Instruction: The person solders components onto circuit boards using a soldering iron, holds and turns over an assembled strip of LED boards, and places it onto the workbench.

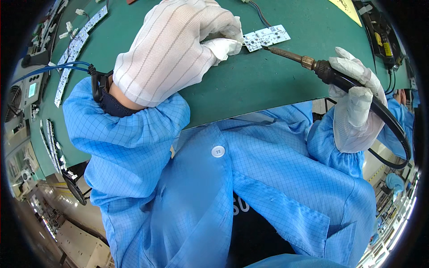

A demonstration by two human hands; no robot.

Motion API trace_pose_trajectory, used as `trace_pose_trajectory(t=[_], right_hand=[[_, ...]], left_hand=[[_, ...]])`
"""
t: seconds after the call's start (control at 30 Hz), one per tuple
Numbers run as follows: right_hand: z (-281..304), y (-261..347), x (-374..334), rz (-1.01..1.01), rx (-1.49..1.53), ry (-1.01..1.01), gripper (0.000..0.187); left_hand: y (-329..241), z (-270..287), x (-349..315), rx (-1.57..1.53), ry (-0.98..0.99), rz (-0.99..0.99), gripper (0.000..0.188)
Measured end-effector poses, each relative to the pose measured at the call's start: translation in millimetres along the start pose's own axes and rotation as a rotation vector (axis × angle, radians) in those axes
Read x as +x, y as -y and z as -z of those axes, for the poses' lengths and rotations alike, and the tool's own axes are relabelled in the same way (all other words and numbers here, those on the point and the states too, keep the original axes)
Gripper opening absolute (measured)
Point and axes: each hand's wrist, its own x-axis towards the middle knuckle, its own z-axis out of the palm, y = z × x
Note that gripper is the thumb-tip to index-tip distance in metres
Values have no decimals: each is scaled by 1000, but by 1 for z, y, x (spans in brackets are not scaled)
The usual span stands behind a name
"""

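Observation:
A gloved right hand, my right hand (pixel 355 87), is closed round the black handle of a soldering iron (pixel 308 62). The iron's dark tip points left and meets the lower edge of a small white circuit board (pixel 273 35) lying on the green mat. At that board's left end my left hand (pixel 174 53), in a striped white glove, has its fingers pinched together. A thin pale strand seems to run from these fingertips onto the board; what they grip is mostly hidden. Dark wires (pixel 259 13) lead from the board's far edge.
More white circuit boards (pixel 73 47) with connectors lie in a line at the left. A wrist strap with a blue cord (pixel 73 66) circles my left wrist. A device with a display (pixel 32 90) stands far left, a black unit (pixel 380 38) far right. The green work mat (pixel 250 89) ends before my lap.

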Motion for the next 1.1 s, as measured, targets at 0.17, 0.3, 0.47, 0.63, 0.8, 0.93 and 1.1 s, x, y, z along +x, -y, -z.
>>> trace_pose_trajectory(t=[0.17,0.3,0.47,0.63,0.8,0.93,1.1], right_hand=[[0,-4,-2,18,59,9,35],[11,-18,-5,36,98,43,28],[20,-27,1,175,40,104,33],[-1,-13,20,145,-213,62,23],[-21,-39,47,233,-190,364,35],[-26,-39,48,129,-357,388,37],[-19,-38,39,410,-154,86,40]], left_hand=[[7,-4,-2,-1,32,15,6],[2,0,-1,4,14,79,5],[13,-7,-7,39,-10,238,10],[19,-7,-15,489,-242,184,28],[20,-11,-13,455,-131,37,42],[9,-9,-8,425,52,120,63],[-3,-18,0,283,-51,-26,57]])
